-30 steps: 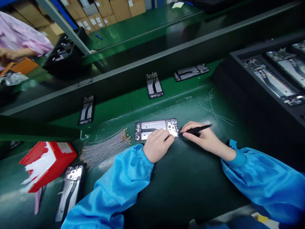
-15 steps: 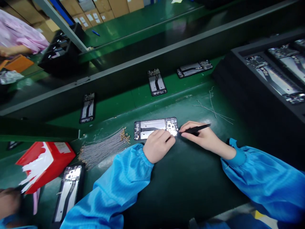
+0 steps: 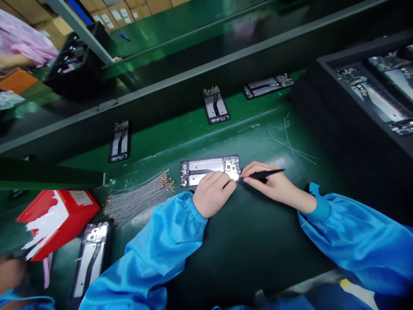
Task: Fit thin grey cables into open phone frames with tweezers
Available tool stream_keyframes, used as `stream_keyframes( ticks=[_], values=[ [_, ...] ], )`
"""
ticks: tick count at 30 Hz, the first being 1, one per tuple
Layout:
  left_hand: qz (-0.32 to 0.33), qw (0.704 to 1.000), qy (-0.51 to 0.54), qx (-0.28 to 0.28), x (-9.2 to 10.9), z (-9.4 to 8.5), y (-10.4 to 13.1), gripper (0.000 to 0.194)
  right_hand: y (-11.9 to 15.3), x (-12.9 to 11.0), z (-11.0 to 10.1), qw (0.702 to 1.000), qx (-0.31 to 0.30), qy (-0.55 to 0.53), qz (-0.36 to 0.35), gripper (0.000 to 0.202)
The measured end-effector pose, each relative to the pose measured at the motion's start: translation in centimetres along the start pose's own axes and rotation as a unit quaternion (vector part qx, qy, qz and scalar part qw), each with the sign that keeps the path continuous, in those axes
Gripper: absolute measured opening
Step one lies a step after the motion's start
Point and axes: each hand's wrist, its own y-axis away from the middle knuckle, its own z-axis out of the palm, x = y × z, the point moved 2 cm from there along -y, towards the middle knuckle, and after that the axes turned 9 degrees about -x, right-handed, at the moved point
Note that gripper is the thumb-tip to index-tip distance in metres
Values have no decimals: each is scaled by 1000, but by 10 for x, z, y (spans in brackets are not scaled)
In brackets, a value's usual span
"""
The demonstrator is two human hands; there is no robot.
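Note:
An opened phone (image 3: 206, 165) lies sideways on the green bench, its circuit board at the right end and a dark flat cable along its silver frame. My left hand (image 3: 213, 194) rests curled over the phone's near edge, closed against it; the fingertips are partly hidden. Black tweezers (image 3: 268, 173) are pinched in my right hand (image 3: 274, 186), with their tip at the board's right end. What the tip touches is too small to make out. A bundle of thin grey cables (image 3: 137, 200) with gold-coloured ends lies left of the phone.
Several opened phones (image 3: 216, 105) lie along the green strip behind. A black foam tray (image 3: 348, 116) of phones stands at right, near loose wires (image 3: 290, 146). At left are a red box (image 3: 72, 219), another opened phone (image 3: 92, 262) and a co-worker's blurred hand (image 3: 13, 273).
The camera view has shifted slightly. Both hands, the tweezers and the phone keep nearly the same positions relative to each other.

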Motion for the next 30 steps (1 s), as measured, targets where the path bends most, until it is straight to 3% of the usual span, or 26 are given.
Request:
stream_keyframes(
  ticks=[5, 14, 18, 24, 30],
  values=[
    [-4, 1000, 7, -5, -1, 1, 1, 23, -1, 4, -2, 998, 14, -42, 41, 8],
    [3, 1000, 8, -7, 0, 0, 0, 22, -2, 5, -2, 998, 7, -37, 42, 8],
    [2, 1000, 4, -5, 0, 0, 0, 20, -1, 2, -1, 1000, 5, -10, 15, 6],
    [0, 1000, 1, 0, 0, 0, -1, 21, -1, -8, 3, 994, -26, 71, -83, 11],
    [-10, 1000, 14, -1, -1, -1, -1, 20, -6, -10, 0, 993, -44, 84, -71, 8]
  ],
)
